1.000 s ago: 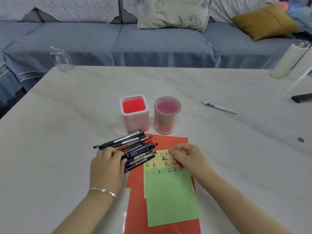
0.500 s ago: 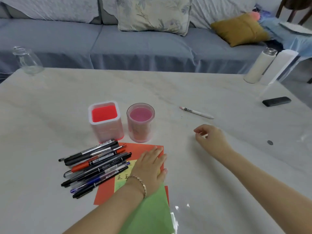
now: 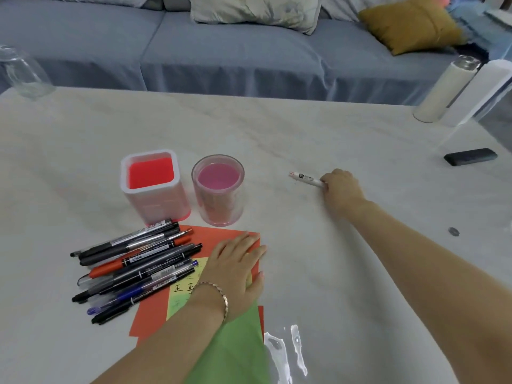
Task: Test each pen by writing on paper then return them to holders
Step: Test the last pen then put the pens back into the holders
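Pen (image 3: 306,179) gripped by right hand (image 3: 342,189), well right of pink holder (image 3: 217,200); left hand (image 3: 235,268) flat on red paper (image 3: 216,234) corner.

I'm seeing open table (image 3: 271,195) running between the round holder (image 3: 218,191) and the white pen (image 3: 306,179); loose pens (image 3: 138,261) are crowding the left.

pen (image 3: 304,178): rear inside right hand (image 3: 342,191) | note (image 3: 177,296): partly under left hand (image 3: 235,268)
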